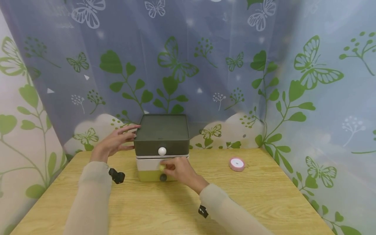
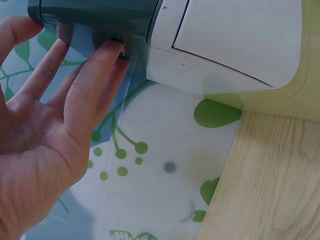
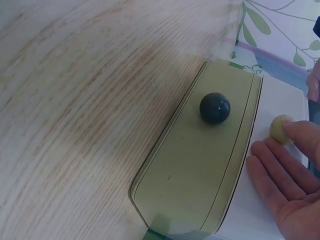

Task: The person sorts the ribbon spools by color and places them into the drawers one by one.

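Observation:
A small three-tier drawer box stands on the table, with a dark green top drawer [image 1: 176, 148], a white middle drawer [image 1: 145, 164] and a yellow bottom drawer [image 1: 145, 176]. On the fronts are a white knob [image 1: 162, 151], a pale yellow knob [image 3: 279, 129] and a dark knob [image 3: 215, 108]. My right hand [image 1: 183, 171] pinches the pale yellow knob of the middle drawer, its thumb on the knob. Against the left side of the dark top tier rest the fingertips of my left hand [image 1: 116, 143], fingers extended and spread. All three drawers look pushed in.
To the right on the wooden table [image 1: 264, 195] lies a round pink-rimmed disc with a white centre [image 1: 236, 164]. A curtain [image 1: 205, 81] printed with leaves and butterflies hangs close behind the box and along both sides.

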Action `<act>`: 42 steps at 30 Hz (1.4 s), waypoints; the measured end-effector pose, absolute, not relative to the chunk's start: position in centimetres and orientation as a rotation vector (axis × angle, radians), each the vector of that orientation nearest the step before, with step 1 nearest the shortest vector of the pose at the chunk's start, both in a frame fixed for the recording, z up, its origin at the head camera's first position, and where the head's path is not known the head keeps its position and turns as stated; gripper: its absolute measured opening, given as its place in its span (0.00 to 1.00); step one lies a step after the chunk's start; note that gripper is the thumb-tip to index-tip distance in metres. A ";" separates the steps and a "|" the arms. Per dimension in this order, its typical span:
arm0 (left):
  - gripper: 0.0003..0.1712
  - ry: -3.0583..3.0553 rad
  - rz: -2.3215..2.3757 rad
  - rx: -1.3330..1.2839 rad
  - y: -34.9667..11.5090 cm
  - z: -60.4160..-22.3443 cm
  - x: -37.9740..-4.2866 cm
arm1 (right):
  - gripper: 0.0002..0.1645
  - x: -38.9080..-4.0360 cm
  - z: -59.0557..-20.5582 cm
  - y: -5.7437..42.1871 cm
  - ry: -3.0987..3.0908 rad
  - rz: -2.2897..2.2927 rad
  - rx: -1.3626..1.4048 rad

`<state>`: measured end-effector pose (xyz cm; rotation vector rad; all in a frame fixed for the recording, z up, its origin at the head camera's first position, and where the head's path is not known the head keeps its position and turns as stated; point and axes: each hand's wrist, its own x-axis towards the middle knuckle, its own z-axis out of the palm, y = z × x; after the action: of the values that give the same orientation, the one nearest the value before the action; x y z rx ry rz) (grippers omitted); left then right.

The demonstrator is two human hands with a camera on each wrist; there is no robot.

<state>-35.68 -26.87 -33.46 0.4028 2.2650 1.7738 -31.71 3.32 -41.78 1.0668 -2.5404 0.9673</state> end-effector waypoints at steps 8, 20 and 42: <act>0.36 2.268 1.769 0.417 -27.0 -33.5 -35.7 | 0.16 -32.2 -41.9 3.1 -2.528 0.978 1.063; 0.36 2.264 1.769 0.419 -27.1 -33.6 -35.7 | 0.16 -32.3 -42.0 3.0 -2.536 1.017 1.059; 0.37 2.256 1.775 0.448 -27.2 -33.7 -35.9 | 0.08 -32.3 -43.9 4.2 -2.647 1.129 1.001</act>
<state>-35.88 -27.18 -33.66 0.4475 2.2563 1.7745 -32.30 4.18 -43.94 1.0014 -2.6467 1.1289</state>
